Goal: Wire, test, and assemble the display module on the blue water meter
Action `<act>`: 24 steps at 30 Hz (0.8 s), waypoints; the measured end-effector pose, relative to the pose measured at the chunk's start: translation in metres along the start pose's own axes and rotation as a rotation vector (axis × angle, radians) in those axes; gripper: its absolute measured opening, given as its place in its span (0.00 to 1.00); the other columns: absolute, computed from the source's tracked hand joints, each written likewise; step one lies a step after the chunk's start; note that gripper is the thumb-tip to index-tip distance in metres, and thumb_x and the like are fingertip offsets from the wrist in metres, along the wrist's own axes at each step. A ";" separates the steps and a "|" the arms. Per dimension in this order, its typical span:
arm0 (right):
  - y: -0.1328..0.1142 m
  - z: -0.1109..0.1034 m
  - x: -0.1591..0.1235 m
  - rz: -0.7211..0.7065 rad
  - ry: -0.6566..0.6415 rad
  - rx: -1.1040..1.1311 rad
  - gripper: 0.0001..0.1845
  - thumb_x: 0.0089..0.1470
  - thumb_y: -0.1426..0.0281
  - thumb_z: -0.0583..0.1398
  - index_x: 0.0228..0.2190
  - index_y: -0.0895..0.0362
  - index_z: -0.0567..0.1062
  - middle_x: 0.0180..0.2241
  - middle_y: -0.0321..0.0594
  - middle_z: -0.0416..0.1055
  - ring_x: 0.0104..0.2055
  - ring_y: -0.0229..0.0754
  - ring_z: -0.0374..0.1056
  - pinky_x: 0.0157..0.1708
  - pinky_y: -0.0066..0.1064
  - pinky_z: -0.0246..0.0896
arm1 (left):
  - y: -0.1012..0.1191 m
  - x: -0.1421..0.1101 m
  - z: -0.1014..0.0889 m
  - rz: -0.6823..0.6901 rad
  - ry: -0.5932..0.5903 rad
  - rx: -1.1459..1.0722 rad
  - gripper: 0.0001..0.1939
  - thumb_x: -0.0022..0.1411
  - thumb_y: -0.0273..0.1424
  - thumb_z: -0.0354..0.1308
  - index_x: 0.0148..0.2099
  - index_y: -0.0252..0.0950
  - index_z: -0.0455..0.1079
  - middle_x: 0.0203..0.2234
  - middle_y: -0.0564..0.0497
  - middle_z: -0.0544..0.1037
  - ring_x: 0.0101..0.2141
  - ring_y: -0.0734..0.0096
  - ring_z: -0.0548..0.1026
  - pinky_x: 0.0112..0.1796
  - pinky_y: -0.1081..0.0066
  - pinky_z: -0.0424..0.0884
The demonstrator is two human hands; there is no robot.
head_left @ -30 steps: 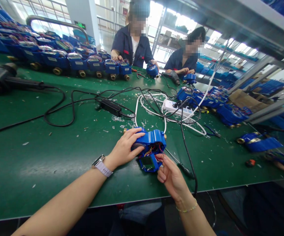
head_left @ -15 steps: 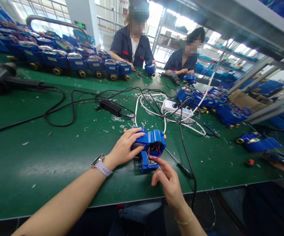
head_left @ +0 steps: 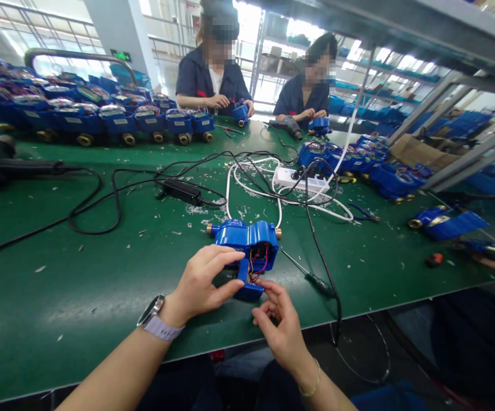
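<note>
On the green table (head_left: 59,274), I have the blue water meter (head_left: 247,240) right at my left grip (head_left: 198,282), fingers pressed on its cover; my right grip (head_left: 278,325) is pinched just below it, on what I cannot tell.

Head-worn view, facing forward and down

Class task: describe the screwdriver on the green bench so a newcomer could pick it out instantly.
On the long green workbench, find the blue meter with brass ends just above the left hand and right hand. Right beside it lies a slim screwdriver, metal shaft angled toward the meter. Its dark handle points toward the bench's front edge, ending next to a black cable.
</note>
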State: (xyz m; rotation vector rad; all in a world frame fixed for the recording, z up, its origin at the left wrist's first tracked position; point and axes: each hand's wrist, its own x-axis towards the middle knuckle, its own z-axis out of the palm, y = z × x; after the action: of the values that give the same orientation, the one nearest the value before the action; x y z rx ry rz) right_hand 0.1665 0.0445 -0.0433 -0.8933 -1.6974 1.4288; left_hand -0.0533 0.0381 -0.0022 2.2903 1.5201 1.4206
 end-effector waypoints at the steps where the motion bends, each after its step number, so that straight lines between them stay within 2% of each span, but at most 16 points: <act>1: 0.000 0.002 0.000 -0.010 -0.005 0.004 0.22 0.59 0.72 0.60 0.53 0.49 0.64 0.55 0.45 0.66 0.28 0.33 0.66 0.29 0.29 0.64 | 0.005 -0.004 0.001 -0.025 -0.051 0.001 0.21 0.62 0.38 0.60 0.54 0.37 0.66 0.45 0.44 0.76 0.45 0.59 0.75 0.46 0.61 0.72; 4: -0.002 0.006 0.003 -0.020 0.018 0.025 0.18 0.59 0.71 0.60 0.51 0.51 0.67 0.54 0.45 0.66 0.28 0.34 0.66 0.29 0.30 0.64 | 0.014 -0.015 0.007 -0.142 -0.175 0.036 0.27 0.59 0.38 0.62 0.58 0.38 0.63 0.52 0.41 0.72 0.52 0.55 0.72 0.50 0.58 0.72; 7: -0.004 0.008 0.007 -0.013 0.098 0.031 0.11 0.58 0.69 0.61 0.44 0.53 0.72 0.50 0.44 0.65 0.30 0.35 0.66 0.31 0.30 0.64 | 0.019 -0.024 0.013 -0.228 -0.233 0.023 0.29 0.60 0.36 0.62 0.61 0.39 0.60 0.57 0.40 0.67 0.57 0.53 0.68 0.54 0.55 0.69; 9: -0.004 0.009 0.009 0.000 0.124 0.040 0.08 0.58 0.68 0.61 0.41 0.53 0.73 0.45 0.42 0.67 0.30 0.36 0.65 0.30 0.30 0.63 | 0.020 -0.026 0.015 -0.258 -0.232 -0.001 0.28 0.60 0.36 0.62 0.60 0.40 0.60 0.57 0.40 0.66 0.57 0.53 0.67 0.54 0.54 0.69; 11: -0.003 0.010 0.009 0.024 0.129 0.054 0.08 0.58 0.68 0.61 0.40 0.54 0.73 0.36 0.39 0.69 0.28 0.37 0.64 0.28 0.29 0.61 | 0.021 -0.026 0.015 -0.277 -0.207 -0.020 0.25 0.60 0.35 0.62 0.58 0.41 0.62 0.55 0.41 0.67 0.56 0.53 0.68 0.54 0.53 0.69; 14: -0.001 0.010 0.009 0.063 0.140 0.071 0.08 0.58 0.67 0.61 0.41 0.55 0.73 0.23 0.33 0.65 0.23 0.37 0.60 0.24 0.28 0.56 | 0.023 -0.023 0.015 -0.300 -0.174 -0.063 0.22 0.60 0.34 0.62 0.55 0.41 0.63 0.52 0.41 0.68 0.54 0.54 0.69 0.53 0.54 0.69; 19: -0.001 0.011 0.012 0.098 0.127 0.101 0.09 0.57 0.65 0.61 0.38 0.56 0.74 0.23 0.33 0.64 0.23 0.36 0.57 0.24 0.28 0.52 | 0.024 -0.019 0.016 -0.348 -0.147 -0.132 0.19 0.59 0.31 0.62 0.52 0.40 0.64 0.52 0.42 0.67 0.56 0.55 0.67 0.54 0.55 0.67; 21: -0.002 0.009 0.014 0.104 0.102 0.114 0.09 0.56 0.65 0.61 0.37 0.56 0.74 0.22 0.33 0.63 0.23 0.35 0.56 0.23 0.28 0.50 | 0.024 -0.019 0.017 -0.374 -0.157 -0.151 0.20 0.59 0.30 0.61 0.54 0.40 0.63 0.53 0.42 0.67 0.55 0.55 0.67 0.50 0.57 0.70; 24: -0.002 0.003 0.017 0.113 0.041 0.142 0.09 0.56 0.64 0.61 0.36 0.56 0.73 0.21 0.31 0.61 0.21 0.34 0.54 0.22 0.27 0.47 | 0.025 -0.019 0.017 -0.419 -0.186 -0.175 0.25 0.59 0.29 0.61 0.57 0.41 0.60 0.54 0.42 0.66 0.49 0.58 0.71 0.39 0.65 0.73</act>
State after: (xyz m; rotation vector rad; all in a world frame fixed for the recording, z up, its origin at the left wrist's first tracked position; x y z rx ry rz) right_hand 0.1555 0.0575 -0.0398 -0.9457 -1.5157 1.5737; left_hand -0.0258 0.0178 -0.0119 1.8082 1.6196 1.1422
